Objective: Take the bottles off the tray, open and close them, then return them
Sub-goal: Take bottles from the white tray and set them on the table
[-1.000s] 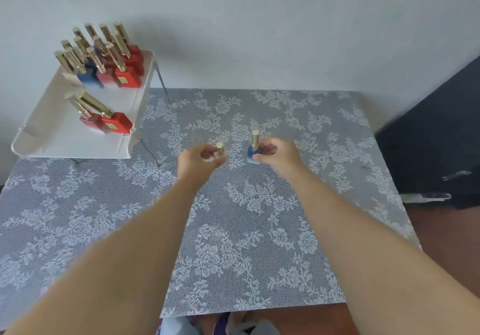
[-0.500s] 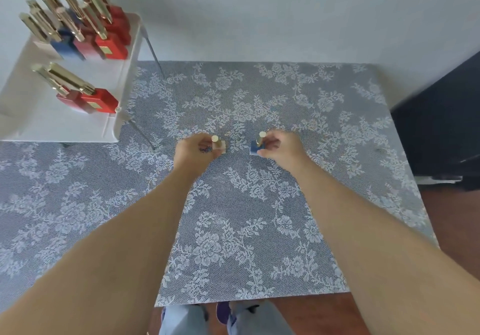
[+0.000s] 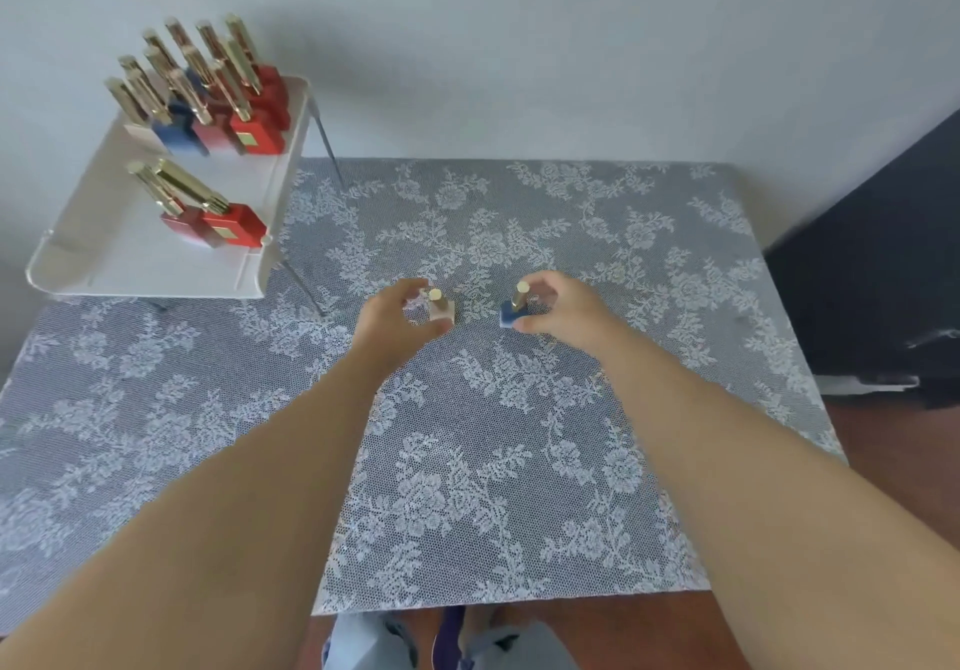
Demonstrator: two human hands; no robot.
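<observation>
Our left hand (image 3: 397, 313) curls loosely around a square pale bottle (image 3: 441, 310); our right hand (image 3: 558, 306) pinches a square blue bottle (image 3: 511, 315). Both gold-capped bottles stand on the lace-covered desk (image 3: 519, 435), right of the white tray (image 3: 150, 259).

Soft, even daylight — faint shadows; slight blur; wide-angle bending at edges.

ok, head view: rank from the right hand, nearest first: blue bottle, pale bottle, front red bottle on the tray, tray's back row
1. Blue bottle, at the right hand's fingertips.
2. Pale bottle, left of it, by the left hand.
3. Front red bottle, on the tray's near part, far left.
4. Back row, far left by the wall.
</observation>
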